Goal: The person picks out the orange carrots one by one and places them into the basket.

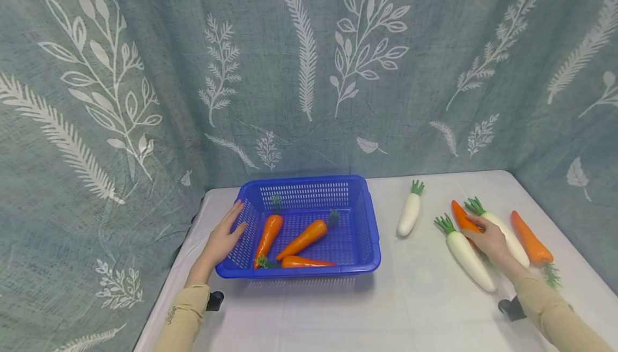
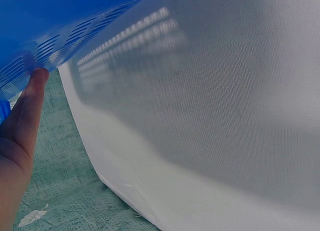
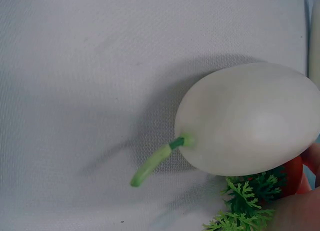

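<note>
At the left end of a blue plastic basket, my left hand rests with straight fingers. In the left wrist view its fingers lie against the slotted outer wall. My right hand grips an orange carrot between two white radishes, a nearer one and a farther one. The right wrist view shows a white radish covering part of that carrot, whose leafy top pokes out beside the hand. The carrot's lower part is hidden under my hand in the head view.
Inside the basket lie three carrots: one at the left, one slanting and one along the front. Another white radish lies right of the basket. A further carrot is near the right edge of the white table.
</note>
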The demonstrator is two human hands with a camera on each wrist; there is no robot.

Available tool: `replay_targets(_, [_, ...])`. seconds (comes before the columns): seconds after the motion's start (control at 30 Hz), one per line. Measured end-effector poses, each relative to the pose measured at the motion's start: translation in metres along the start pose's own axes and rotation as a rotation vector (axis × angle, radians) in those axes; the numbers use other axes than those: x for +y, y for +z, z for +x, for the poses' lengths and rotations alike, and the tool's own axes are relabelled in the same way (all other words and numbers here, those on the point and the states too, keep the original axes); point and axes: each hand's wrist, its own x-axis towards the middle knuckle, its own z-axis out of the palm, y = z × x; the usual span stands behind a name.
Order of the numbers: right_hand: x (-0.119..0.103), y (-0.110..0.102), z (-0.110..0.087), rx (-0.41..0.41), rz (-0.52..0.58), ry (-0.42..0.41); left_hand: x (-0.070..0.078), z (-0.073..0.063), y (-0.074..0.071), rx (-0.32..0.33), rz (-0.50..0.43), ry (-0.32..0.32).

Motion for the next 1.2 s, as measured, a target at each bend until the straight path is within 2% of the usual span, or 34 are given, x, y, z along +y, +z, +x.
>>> replay_targets(0.47, [-0.003,0.0012,0.0012,-0.002,0.015,0.042,0.0004,0.0013,0.0006,0.009,0.0,0.01])
replay_targets(0.7, [-0.0027,0.0003,0.0002,0.005,0.005,0.015,0.0002,0.001,0.0009,0.007,-0.003,0.007])
replay_targets(0.97, [-0.004,0.0004,-0.0009,-0.01,0.012,0.036,0.0007,0.0003,0.0008,0.011,-0.011,0.009])
replay_targets(1.2, [-0.0028,0.0007,-0.0006,-0.003,0.016,0.021,0.0006,0.0007,0.0009,0.007,-0.009,0.004])
